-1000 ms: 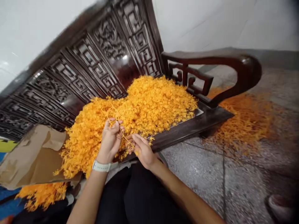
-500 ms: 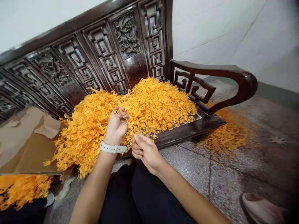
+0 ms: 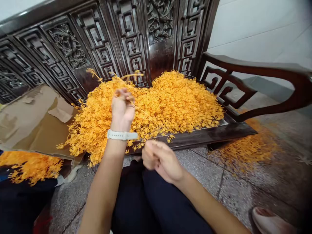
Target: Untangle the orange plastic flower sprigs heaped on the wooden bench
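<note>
Two hands (image 3: 123,109) (image 3: 163,159), many orange sprigs (image 3: 151,107), one bench (image 3: 161,58)

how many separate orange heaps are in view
3: a broad heap on the bench, a second heap on the floor past the armrest, and a third heap at the lower left, below the cardboard. Others may be hidden.
</note>
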Tool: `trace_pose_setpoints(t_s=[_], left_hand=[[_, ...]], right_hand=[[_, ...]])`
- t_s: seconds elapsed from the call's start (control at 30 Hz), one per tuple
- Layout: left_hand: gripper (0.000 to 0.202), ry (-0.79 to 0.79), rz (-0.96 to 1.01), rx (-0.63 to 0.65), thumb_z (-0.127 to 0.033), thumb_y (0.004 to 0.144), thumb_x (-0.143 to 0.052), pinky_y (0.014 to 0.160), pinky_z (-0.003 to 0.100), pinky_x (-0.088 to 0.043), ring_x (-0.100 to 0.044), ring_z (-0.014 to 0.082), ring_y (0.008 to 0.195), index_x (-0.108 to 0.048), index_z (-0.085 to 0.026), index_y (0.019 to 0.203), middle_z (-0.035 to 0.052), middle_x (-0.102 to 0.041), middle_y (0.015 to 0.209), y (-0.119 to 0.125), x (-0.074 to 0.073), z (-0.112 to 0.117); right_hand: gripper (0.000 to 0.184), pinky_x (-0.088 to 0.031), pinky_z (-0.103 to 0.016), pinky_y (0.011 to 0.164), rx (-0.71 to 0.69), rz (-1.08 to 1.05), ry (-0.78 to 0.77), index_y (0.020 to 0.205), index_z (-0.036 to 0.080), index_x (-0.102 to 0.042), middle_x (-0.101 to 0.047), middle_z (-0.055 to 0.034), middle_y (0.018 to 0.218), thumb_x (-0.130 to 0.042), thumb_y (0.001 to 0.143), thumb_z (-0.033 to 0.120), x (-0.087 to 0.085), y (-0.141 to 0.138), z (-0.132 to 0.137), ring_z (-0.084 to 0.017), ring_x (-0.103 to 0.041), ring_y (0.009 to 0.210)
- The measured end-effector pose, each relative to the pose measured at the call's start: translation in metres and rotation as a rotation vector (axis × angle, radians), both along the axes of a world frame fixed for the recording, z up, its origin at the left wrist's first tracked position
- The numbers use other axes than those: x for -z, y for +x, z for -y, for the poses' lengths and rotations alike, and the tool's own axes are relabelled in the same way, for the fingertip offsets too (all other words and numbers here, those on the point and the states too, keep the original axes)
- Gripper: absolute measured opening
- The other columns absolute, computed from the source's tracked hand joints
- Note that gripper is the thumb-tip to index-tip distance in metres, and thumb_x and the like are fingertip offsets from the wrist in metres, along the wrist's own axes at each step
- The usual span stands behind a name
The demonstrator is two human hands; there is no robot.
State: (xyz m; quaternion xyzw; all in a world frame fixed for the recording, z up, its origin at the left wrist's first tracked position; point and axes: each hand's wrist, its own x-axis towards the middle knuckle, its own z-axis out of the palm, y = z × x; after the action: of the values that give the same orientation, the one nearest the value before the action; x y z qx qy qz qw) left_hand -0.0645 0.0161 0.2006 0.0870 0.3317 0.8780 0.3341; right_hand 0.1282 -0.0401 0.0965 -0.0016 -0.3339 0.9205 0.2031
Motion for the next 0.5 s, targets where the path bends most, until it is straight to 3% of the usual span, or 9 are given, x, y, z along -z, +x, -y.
trace_pose_setpoints(t_s=[0.07, 0.13, 0.2, 0.23, 0.33, 0.4, 0.43, 0.47, 0.5], left_hand=[[0.04, 0.047, -0.081, -0.159, 0.012, 0.1, -0.038, 0.054, 0.006, -0.043, -0.049, 0.0003, 0.051, -0.06, -0.021, 0.095, -0.0043, -0.062, 0.075, -0.019, -0.009, 0.006], [0.042, 0.067, -0.13, -0.212, 0.011, 0.101, -0.039, 0.056, 0.005, -0.045, -0.052, -0.0001, 0.053, -0.065, -0.022, 0.102, -0.0036, -0.067, 0.08, -0.03, -0.011, 0.011], [0.035, 0.065, -0.157, -0.143, 0.004, 0.103, -0.045, 0.063, 0.007, -0.051, -0.059, 0.0007, 0.06, -0.067, -0.022, 0.109, -0.0015, -0.073, 0.089, -0.03, -0.003, 0.014], [0.03, 0.057, -0.17, -0.096, 0.0, 0.104, -0.048, 0.068, 0.01, -0.054, -0.064, 0.0021, 0.066, -0.068, -0.022, 0.11, -0.0001, -0.075, 0.094, -0.027, 0.003, 0.014], [0.02, 0.017, -0.19, 0.011, -0.012, 0.105, -0.052, 0.083, 0.022, -0.061, -0.074, 0.0101, 0.087, -0.069, -0.021, 0.111, 0.0051, -0.078, 0.106, -0.015, 0.021, 0.006], [0.018, 0.008, -0.19, 0.064, -0.016, 0.106, -0.052, 0.087, 0.028, -0.062, -0.076, 0.0142, 0.093, -0.068, -0.021, 0.109, 0.0076, -0.078, 0.11, -0.009, 0.028, 0.0], [0.017, 0.007, -0.192, 0.09, -0.017, 0.106, -0.052, 0.087, 0.029, -0.062, -0.076, 0.0151, 0.093, -0.068, -0.021, 0.108, 0.0082, -0.078, 0.111, -0.007, 0.029, -0.002], [0.016, 0.009, -0.2, 0.114, -0.018, 0.106, -0.052, 0.086, 0.03, -0.062, -0.076, 0.0154, 0.092, -0.068, -0.021, 0.107, 0.0084, -0.078, 0.112, -0.005, 0.03, -0.004], [0.015, 0.012, -0.213, 0.138, -0.018, 0.106, -0.053, 0.084, 0.029, -0.062, -0.076, 0.0151, 0.091, -0.067, -0.022, 0.106, 0.0083, -0.078, 0.113, -0.003, 0.03, -0.005]], right_hand=[[0.044, -0.019, -0.025, 0.05, -0.077, -0.022, 0.08, 0.07, 0.017, -0.051, -0.032, 0.0063, 0.057, -0.057, 0.106, 0.041, 0.004, 0.01, 0.004, -0.007, -0.025, 0.05], [0.032, -0.021, -0.025, 0.052, -0.083, -0.029, 0.09, 0.084, 0.016, -0.063, -0.037, 0.0055, 0.062, -0.061, 0.104, 0.04, 0.007, 0.019, 0.004, -0.007, -0.028, 0.053], [0.023, -0.025, -0.024, 0.055, -0.067, -0.015, 0.084, 0.104, 0.019, -0.072, -0.041, 0.0045, 0.069, -0.067, 0.1, 0.041, 0.004, 0.027, -0.003, -0.008, -0.031, 0.057], [0.028, -0.028, -0.025, 0.057, -0.08, -0.003, 0.107, 0.114, 0.021, -0.073, -0.044, 0.0032, 0.073, -0.07, 0.097, 0.043, 0.0, 0.032, -0.008, -0.008, -0.034, 0.059], [0.039, -0.042, -0.028, 0.066, -0.202, 0.002, 0.318, 0.132, 0.025, -0.072, -0.061, -0.0047, 0.088, -0.061, 0.101, 0.047, -0.017, 0.052, -0.025, -0.014, -0.052, 0.071], [0.036, -0.049, -0.03, 0.068, -0.358, -0.095, 0.541, 0.126, 0.026, -0.075, -0.07, -0.0093, 0.091, -0.059, 0.102, 0.048, -0.026, 0.067, -0.038, -0.018, -0.065, 0.077], [0.033, -0.052, -0.029, 0.065, -0.41, -0.163, 0.621, 0.113, 0.027, -0.079, -0.072, -0.0094, 0.085, -0.064, 0.099, 0.052, -0.029, 0.072, -0.047, -0.019, -0.068, 0.075], [0.031, -0.053, -0.028, 0.061, -0.4, -0.202, 0.66, 0.097, 0.028, -0.079, -0.07, -0.0081, 0.076, -0.072, 0.092, 0.057, -0.03, 0.075, -0.058, -0.019, -0.07, 0.07], [0.034, -0.051, -0.026, 0.055, -0.298, -0.183, 0.659, 0.082, 0.028, -0.075, -0.067, -0.0057, 0.067, -0.08, 0.082, 0.061, -0.029, 0.075, -0.073, -0.019, -0.068, 0.064]])
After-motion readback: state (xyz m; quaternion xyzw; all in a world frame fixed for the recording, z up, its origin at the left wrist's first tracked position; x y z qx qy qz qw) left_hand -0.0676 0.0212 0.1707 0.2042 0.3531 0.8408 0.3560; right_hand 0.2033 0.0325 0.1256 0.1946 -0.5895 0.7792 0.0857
